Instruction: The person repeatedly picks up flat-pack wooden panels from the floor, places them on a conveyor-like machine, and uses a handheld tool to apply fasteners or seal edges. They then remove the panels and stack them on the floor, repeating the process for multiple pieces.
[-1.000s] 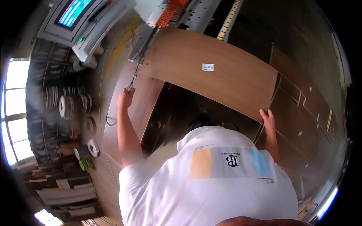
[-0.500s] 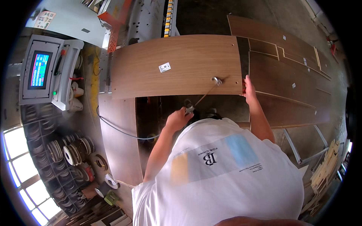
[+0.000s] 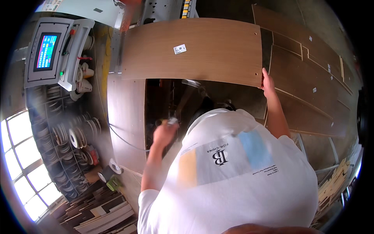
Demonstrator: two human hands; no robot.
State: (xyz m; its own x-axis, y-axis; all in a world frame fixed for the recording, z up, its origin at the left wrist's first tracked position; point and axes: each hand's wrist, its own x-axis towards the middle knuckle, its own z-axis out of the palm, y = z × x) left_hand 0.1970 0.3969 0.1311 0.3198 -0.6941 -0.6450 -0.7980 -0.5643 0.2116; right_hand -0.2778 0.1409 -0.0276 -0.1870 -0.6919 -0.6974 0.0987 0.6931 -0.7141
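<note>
A brown wood-grain panel (image 3: 218,50) with a white label (image 3: 180,49) lies in front of me. My right hand (image 3: 268,82) grips its near right corner, with the fingers partly hidden at the edge. My left hand (image 3: 165,132), smeared by motion, is closed round a silver metal tool (image 3: 172,121) below the panel's near edge. The tool's long thin rod is blurred, and a shiny end (image 3: 191,83) shows by the panel's edge. A blue-grey hose (image 3: 126,140) passes behind my left forearm; whether it joins the tool, I cannot tell.
A control box with a lit screen (image 3: 47,51) stands at the left above racks of edging rolls (image 3: 78,138). A pale board (image 3: 126,117) lies left of my arm. More brown panels (image 3: 300,74) lie at the right, near wood strips (image 3: 335,183).
My left hand has drawn the tool back off the panel, down and left. My right hand stays at the panel's corner. The whole view has shifted.
</note>
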